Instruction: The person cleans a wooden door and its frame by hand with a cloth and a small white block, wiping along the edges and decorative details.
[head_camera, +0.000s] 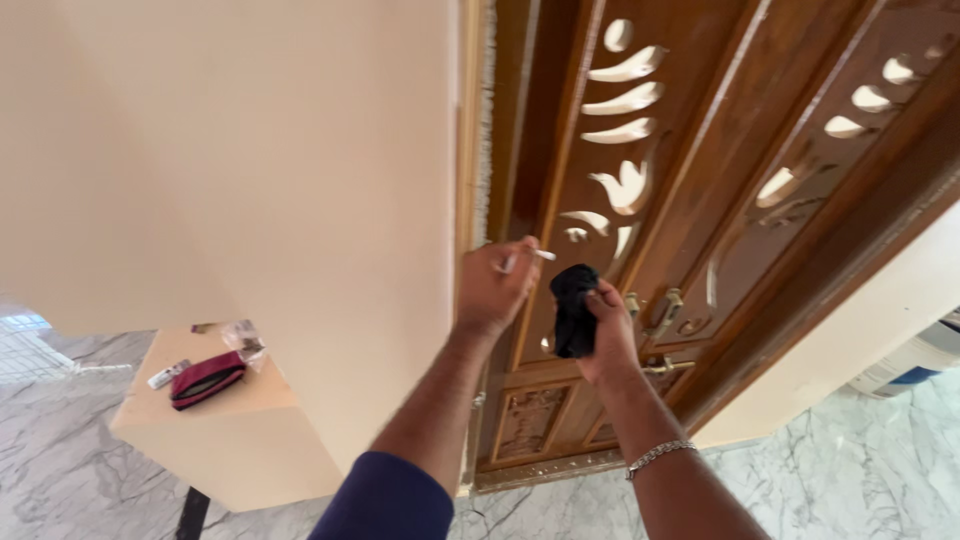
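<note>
Black cloth (573, 310) in right hand (607, 335) — carved wooden door (700, 200) behind.

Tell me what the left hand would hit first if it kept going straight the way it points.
Most likely the carved wooden door. The left hand, pinching a thin white stick, points up and forward at the panel near its left frame edge. Depth is unclear, so the gap cannot be judged.

Carved door (700, 200) fills centre and upper right of frame, blocking passage. Wall (250, 150) closes the upper left. Both hands work against the door at centre. Ledge (230, 420) juts out lower left, carrying a red pouch (207, 379). Floor (850, 470) lies open at lower right.
</note>
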